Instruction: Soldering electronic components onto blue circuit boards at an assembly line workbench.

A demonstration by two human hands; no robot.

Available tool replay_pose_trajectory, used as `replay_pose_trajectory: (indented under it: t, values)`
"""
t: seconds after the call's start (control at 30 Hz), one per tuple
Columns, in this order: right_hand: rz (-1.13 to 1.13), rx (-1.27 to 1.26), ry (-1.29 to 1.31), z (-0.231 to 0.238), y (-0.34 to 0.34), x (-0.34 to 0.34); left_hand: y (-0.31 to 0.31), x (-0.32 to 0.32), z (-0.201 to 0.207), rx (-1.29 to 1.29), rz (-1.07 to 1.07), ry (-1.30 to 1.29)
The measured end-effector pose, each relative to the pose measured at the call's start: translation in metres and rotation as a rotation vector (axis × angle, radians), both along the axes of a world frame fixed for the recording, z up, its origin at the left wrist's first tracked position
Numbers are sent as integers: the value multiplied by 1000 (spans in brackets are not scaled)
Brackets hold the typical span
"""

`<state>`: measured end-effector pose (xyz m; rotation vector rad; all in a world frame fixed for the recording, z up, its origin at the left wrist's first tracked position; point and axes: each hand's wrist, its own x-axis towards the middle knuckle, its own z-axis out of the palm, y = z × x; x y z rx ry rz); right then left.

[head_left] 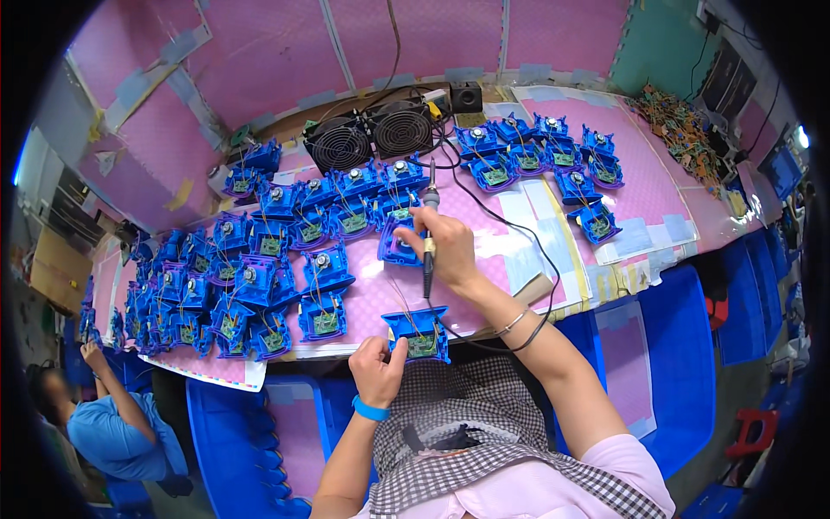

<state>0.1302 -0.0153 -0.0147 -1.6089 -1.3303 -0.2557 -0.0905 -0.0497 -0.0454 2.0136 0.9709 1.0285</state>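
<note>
My left hand [378, 370] grips the left edge of a blue plastic housing [442, 344] with a green circuit board and thin wires, at the table's front edge. In my right hand [450, 251] is a soldering iron [431, 195], held upright with its tip pointing to the far side. Just left of that hand is another blue housing [393, 249]; whether my fingertips touch it I cannot tell. Several more blue housings [327, 270] with boards and round metal parts stand in rows across the left of the table.
Two black fans [402, 131] stand at the back. The iron's black cord [534, 227] loops over my right forearm. More housings [564, 157] and a pile of circuit boards [679, 138] lie to the right. Blue bins [683, 363] flank me below. A person [121, 428] works at far left.
</note>
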Motion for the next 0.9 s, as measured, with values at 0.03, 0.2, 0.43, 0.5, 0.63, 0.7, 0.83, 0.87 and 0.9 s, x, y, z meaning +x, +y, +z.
replay_pose_trajectory:
  t: [0.03, 0.2, 0.43, 0.5, 0.63, 0.7, 0.83, 0.87, 0.9]
  values:
    - [3, -3, 0, 3, -3, 2, 0, -3, 1, -8, 6, -8]
    - [460, -32, 11, -3, -32, 39, 3, -22, 5, -35, 45, 8]
    - [444, -127, -245, -11, -31, 27, 0, -19, 6, -41, 25, -48]
    - [466, -156, -304, -7, -43, 18, 0, -25, 3, -31, 51, -30]
    - [333, -207, -274, 5, -82, 10, 0, -29, 2, 23, 67, 14]
    - [249, -203, -317, 9, -90, 14, 2, -16, 6, 74, 67, 17]
    - [73, -175, -289, 13, -89, 19, 6, 22, 19, 111, 30, 66]
    - [183, -211, -138, 11, -87, 20, 9, 33, 17, 133, 25, 88]
    - [292, -245, 14, 11, -88, 22, 11, 39, 16, 138, 15, 88]
